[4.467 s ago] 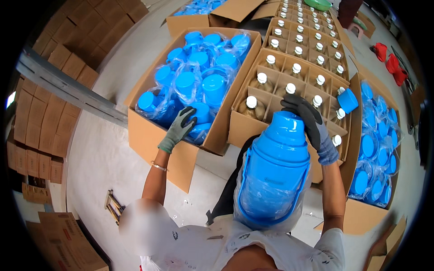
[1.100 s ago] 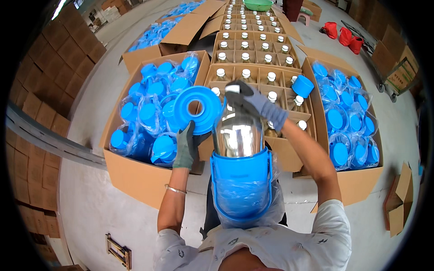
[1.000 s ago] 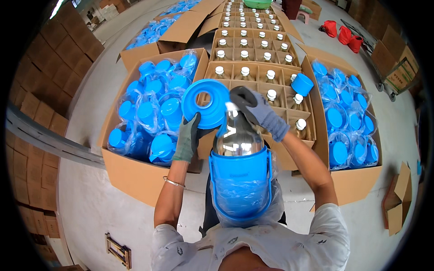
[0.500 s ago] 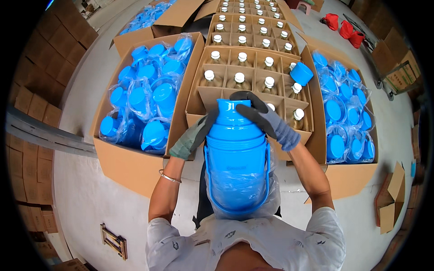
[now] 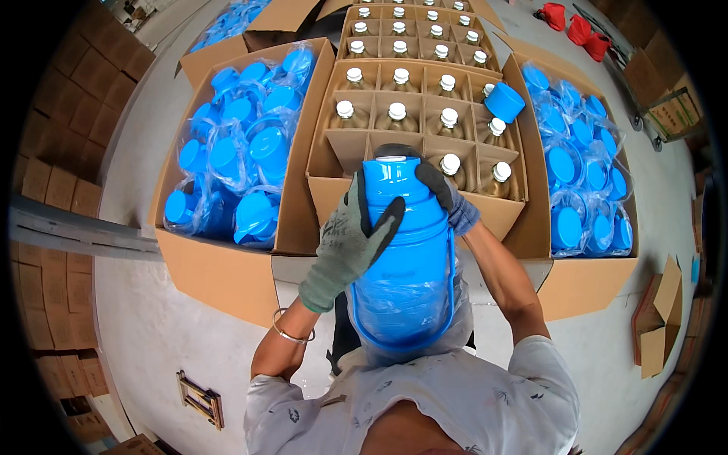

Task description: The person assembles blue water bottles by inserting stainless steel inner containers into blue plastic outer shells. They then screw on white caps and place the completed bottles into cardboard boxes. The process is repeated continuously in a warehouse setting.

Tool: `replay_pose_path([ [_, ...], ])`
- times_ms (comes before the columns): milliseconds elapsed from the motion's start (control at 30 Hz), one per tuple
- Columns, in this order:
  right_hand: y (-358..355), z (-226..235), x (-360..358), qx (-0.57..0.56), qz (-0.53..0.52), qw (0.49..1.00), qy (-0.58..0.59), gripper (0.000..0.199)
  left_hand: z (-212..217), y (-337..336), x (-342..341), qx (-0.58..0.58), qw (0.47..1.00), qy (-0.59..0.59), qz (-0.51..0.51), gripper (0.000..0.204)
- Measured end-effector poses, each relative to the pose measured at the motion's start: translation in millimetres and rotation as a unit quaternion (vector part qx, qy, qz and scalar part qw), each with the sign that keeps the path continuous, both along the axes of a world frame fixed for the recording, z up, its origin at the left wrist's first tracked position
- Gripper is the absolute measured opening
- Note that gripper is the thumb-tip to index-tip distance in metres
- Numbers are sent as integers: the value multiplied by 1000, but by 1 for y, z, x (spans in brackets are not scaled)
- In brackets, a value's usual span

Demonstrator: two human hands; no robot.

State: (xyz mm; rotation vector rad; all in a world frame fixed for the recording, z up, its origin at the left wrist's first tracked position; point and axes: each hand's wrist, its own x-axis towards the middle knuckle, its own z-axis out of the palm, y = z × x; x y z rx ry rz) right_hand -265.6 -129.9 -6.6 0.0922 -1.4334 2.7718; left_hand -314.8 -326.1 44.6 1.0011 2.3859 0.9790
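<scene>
A blue jug [image 5: 402, 258] with a swing handle stands against my body, its lower part wrapped in clear plastic. My left hand [image 5: 349, 239], in a grey-green glove with dark fingertips, grips its upper left side, thumb across the front. Over the back and right of the neck curls my right hand [image 5: 440, 189], gloved in grey, its fingertips partly hidden. Just past the jug, a divided carton [image 5: 413, 191] holds bottles with white caps [image 5: 396, 111]. A loose blue cup [image 5: 504, 102] rests on its right side, among the bottles.
An open carton [image 5: 216, 277] of plastic-wrapped blue jugs stands at left, another carton [image 5: 588, 284] of blue pieces at right. More bottle cartons [image 5: 417, 64] line up behind. A small folded stool or frame [image 5: 200, 400] lies on the floor, lower left. Stacked boxes [image 5: 57, 265] line the left wall.
My left hand has shifted from the jug's left edge onto its front, fingers pointing up. The right hand has slid lower down the right side of the neck. The jug has barely moved.
</scene>
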Motion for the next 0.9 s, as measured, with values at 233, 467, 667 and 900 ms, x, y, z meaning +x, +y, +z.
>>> replay_pose_path([
  [233,-34,87,51,421,-204,883,-28,64,-88,-23,-48,275,945,-92,-154,56],
  [467,-13,179,114,501,-72,843,183,98,-71,-9,41,243,910,-313,-121,52],
  [667,-7,170,87,537,-104,776,313,70,-90,-9,47,286,883,-371,6,49],
  [900,59,84,53,695,-122,689,-163,66,-33,-45,34,244,851,-460,-70,50],
])
